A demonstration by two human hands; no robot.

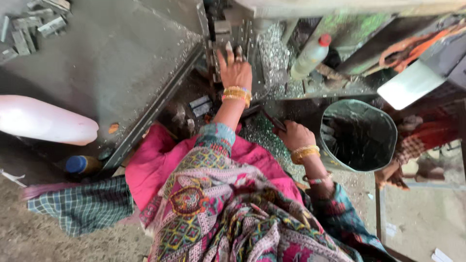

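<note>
The grey machine (228,29) stands before me, the metal bucket (359,136) just beside my right hand (295,135), which is closed round a dark handle (272,119); my left hand (235,70) rests fingers-spread against the machine's small metal parts (221,48).

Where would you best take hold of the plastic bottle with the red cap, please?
Grip the plastic bottle around its pale middle, coming from the open near side. It leans with the red cap tilted away to the upper right, so the body offers the widest, most reachable surface.
</note>
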